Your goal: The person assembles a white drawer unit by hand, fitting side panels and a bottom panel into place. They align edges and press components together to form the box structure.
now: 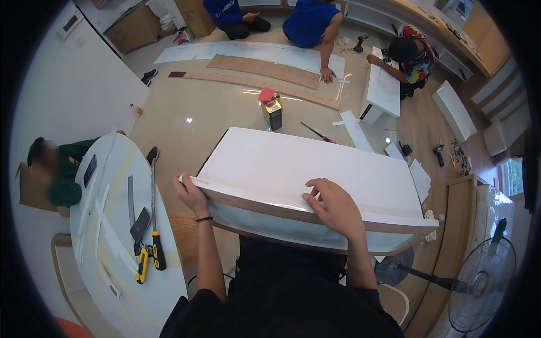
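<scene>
In front of me stands a long white box-like cabinet piece (304,163) with a smooth white top. Along its near edge runs a white-faced strip with a brown edge (259,206), and its ends stick out past the top at both sides. The fingers of my left hand (193,196) wrap round the strip's left end. My right hand (338,211) is over the near edge, right of the middle, with its fingers bent and a gap between thumb and forefinger. Nothing shows in it. Below the strip, a pale bluish face (276,224) of the piece shows.
A white oval table (121,304) at left holds a yellow-black knife (142,265), a scraper (140,224) and a long screwdriver (156,225). Beyond the piece stand a metal can (273,114) and long boards (265,70). A fan (482,281) stands right. Several people work nearby.
</scene>
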`<state>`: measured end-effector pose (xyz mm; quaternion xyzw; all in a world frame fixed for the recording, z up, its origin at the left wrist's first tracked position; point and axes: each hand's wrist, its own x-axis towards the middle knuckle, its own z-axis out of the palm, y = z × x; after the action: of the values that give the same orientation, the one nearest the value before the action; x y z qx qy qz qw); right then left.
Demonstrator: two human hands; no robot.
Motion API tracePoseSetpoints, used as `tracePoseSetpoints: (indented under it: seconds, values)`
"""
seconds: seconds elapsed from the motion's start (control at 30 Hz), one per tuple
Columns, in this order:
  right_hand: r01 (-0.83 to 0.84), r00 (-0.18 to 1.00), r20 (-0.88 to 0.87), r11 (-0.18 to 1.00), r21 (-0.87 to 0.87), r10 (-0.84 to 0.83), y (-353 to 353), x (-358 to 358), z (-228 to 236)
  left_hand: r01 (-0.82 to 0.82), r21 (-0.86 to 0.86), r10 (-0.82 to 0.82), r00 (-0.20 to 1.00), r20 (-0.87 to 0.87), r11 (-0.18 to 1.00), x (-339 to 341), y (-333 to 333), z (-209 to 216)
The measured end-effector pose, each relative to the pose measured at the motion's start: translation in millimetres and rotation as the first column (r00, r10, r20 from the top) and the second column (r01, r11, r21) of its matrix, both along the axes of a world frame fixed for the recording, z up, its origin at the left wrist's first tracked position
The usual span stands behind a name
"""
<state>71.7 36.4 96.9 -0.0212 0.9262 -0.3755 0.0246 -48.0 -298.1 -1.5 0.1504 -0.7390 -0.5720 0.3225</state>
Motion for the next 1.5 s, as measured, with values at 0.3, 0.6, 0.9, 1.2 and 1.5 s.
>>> tracePoseSetpoints:
  seconds: [0.3,0.6,0.9,1.2,1.5]
  values:
    - [-0.018,0.997,0.078,1.000,-0.012,0.019,0,-3,3,0.059,-0.007,-0.059,0.997,0.042,0.998,1,-11,7]
    - [-0.005,0.998,0.057,0.999,-0.040,0.008,-1,-2,0,0.186,0.083,-0.192,0.978,0.077,0.979,-3,-34,-4]
    - [-0.017,1.000,0.003,1.000,-0.002,0.017,-3,-2,-4,0.246,0.176,-0.260,0.964,0.056,0.953,2,-33,-1]
    - [-0.002,0.997,0.073,0.999,-0.034,0.005,-2,-4,4,0.180,0.129,-0.198,0.969,0.144,0.975,6,-27,-2]
    - [-0.027,0.997,0.067,0.999,-0.042,0.030,0,-3,4,0.136,-0.002,-0.135,0.987,0.083,0.991,1,-26,-13]
